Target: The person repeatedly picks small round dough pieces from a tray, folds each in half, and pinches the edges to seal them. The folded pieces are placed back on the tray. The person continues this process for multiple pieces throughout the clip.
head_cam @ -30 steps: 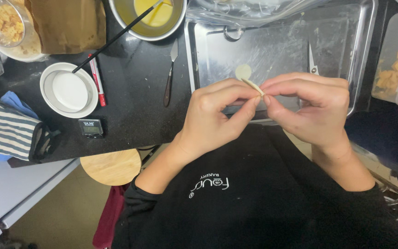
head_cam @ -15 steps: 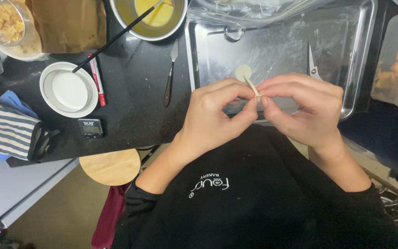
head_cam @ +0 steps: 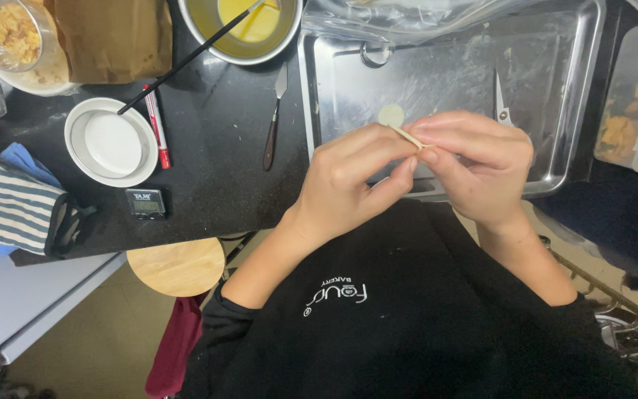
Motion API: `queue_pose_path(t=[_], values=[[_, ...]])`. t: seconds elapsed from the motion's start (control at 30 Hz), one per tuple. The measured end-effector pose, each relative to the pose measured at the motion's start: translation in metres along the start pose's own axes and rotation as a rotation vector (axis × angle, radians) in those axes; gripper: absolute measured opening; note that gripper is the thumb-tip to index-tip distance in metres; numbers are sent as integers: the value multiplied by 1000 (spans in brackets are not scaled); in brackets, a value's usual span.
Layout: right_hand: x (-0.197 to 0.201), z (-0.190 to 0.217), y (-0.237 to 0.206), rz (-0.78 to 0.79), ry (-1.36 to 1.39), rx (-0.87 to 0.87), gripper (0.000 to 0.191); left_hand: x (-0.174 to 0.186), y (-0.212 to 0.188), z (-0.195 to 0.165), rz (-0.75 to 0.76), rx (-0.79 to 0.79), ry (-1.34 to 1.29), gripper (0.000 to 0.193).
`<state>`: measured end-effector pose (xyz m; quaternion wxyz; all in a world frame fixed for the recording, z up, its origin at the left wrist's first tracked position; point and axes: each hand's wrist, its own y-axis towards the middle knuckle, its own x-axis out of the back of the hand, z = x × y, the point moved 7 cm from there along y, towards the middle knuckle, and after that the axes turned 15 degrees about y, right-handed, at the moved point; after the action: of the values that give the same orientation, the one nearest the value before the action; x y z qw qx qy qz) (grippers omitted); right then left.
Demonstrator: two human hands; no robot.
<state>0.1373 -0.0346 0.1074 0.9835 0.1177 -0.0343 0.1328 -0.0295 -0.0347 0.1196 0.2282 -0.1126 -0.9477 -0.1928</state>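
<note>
Head camera looks down on two bare hands meeting above the near edge of a metal tray point(head_cam: 555, 96) on a dark table point(head_cam: 215, 170). Left hand point(head_cam: 352, 181) and right hand point(head_cam: 474, 166) both have their grip closed, fingertips pinching a small folded piece of pale dough point(head_cam: 407, 138) between them, held just over the tray. A round disc of dough point(head_cam: 390, 114) lies flat on the tray right behind the fingers, with small scissors point(head_cam: 499, 100) near the right hand. Left of the tray rest a palette knife point(head_cam: 273, 122), a red pen point(head_cam: 157, 125) and a white dish point(head_cam: 111, 142); a bowl of yellow liquid point(head_cam: 249, 26) holds a dark brush point(head_cam: 186, 59).
</note>
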Motion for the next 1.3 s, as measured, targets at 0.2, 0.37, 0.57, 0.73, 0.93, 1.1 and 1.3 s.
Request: queue_pose_path(t=[0.2, 0.37, 0.57, 0.73, 0.93, 1.1, 1.3], values=[[2, -5, -1, -128, 32, -58, 8, -3, 1, 7, -3, 50, -72, 15], [-8, 3, -4, -84, -272, 77, 6, -12, 1, 20, 40, 184, -159, 16], [13, -56, -17, -264, 160, -219, 10, -26, -8, 41, 72, 249, -257, 8], [22, -124, -25, -406, 811, -409, 18, -37, -23, 70, 56, 325, -348, 4], [27, -151, -35, -419, 560, -465, 16, -72, -41, 121, 103, 641, -543, 28], [17, -100, -34, -196, -155, -131, 12, -115, -52, 137, 268, 765, -676, 45], [15, -90, -27, -208, 2, -147, 8, -126, -53, 136, 189, 676, -775, 37]])
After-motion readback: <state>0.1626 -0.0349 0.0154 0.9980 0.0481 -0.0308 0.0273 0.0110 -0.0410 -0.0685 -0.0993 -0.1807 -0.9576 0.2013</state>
